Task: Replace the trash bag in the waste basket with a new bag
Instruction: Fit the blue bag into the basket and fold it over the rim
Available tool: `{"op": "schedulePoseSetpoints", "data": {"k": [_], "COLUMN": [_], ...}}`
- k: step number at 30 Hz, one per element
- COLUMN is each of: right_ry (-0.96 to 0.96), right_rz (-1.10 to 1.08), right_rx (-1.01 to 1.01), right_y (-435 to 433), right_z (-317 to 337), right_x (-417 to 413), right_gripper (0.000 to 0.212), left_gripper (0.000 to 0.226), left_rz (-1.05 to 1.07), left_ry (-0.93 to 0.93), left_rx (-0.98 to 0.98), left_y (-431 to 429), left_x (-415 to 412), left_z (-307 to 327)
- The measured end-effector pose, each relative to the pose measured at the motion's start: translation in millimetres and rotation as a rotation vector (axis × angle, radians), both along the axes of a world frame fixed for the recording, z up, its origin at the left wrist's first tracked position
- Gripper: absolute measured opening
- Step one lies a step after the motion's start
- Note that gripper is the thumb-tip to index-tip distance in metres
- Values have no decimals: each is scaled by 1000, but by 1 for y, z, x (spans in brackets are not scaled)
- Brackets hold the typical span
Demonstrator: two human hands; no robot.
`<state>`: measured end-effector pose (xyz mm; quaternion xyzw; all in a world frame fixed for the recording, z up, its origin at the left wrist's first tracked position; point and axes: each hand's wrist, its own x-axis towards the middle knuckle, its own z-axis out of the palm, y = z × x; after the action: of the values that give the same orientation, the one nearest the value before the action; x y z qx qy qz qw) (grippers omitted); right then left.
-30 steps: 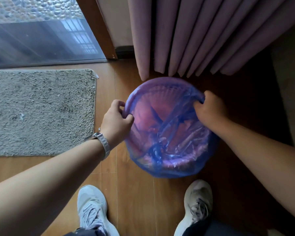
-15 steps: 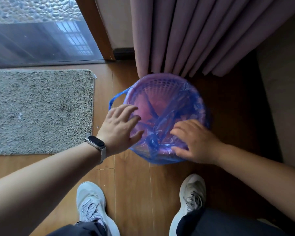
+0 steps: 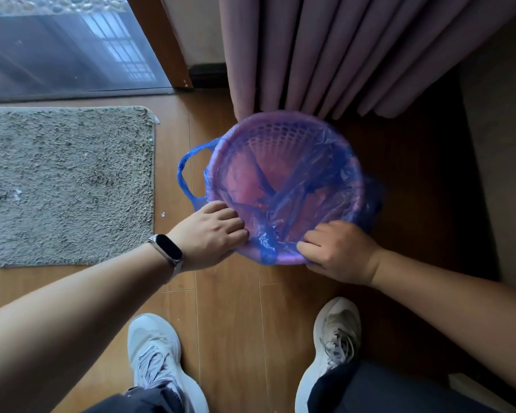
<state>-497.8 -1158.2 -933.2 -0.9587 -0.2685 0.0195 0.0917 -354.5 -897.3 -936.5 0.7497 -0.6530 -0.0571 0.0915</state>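
Head view

1. Waste basket [image 3: 280,138]: a round pink mesh basket stands upright on the wooden floor [image 3: 230,323], at the centre of the frame and slightly toward 1 o'clock. Its far rim, at 12 o'clock, is just beside the hem of the mauve curtain [image 3: 340,55].
2. Trash bag [image 3: 295,186]: a thin blue film lines the inside of the basket and is folded outward over the rim most of the way round. One handle loop [image 3: 182,177] hangs outside the rim at 9 o'clock; film also bunches outside the rim at 3 o'clock.
3. Left hand [image 3: 209,234]: at 8 o'clock on the rim, knuckles up and fingers bent, gripping the bag film at the rim. A dark-faced wristband [image 3: 169,250] sits on this wrist.
4. Right hand [image 3: 337,251]: at 5 o'clock on the rim, fingers curled tight, holding the folded bag edge against the rim.
5. Surroundings: a grey shaggy rug [image 3: 66,186] lies at 9 o'clock, well apart from the basket. A glass door [image 3: 57,49] is at 10 o'clock. Two white shoes [image 3: 155,347] stand at 6 o'clock, toes toward the basket
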Motion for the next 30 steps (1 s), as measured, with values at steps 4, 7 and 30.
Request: {"op": "schedulePoseSetpoints", "data": {"k": [4,7,30], "right_ry": [-30,-27,244], "right_rz": [8,10,-1390], "right_rx": [0,4,857], "right_y": [-1,-1,1], "right_z": [-4,-1,14], "right_x": [0,0,16], "right_gripper": [19,19,49], "left_gripper": [16,21,44], "left_rz": [33,91,1127], "left_ry": [-73,-95,523], "left_rx": [-83,-105,-164], "left_y": [5,9,-32], "left_x": [9,9,19], "left_z": [-5,-11,13]}}
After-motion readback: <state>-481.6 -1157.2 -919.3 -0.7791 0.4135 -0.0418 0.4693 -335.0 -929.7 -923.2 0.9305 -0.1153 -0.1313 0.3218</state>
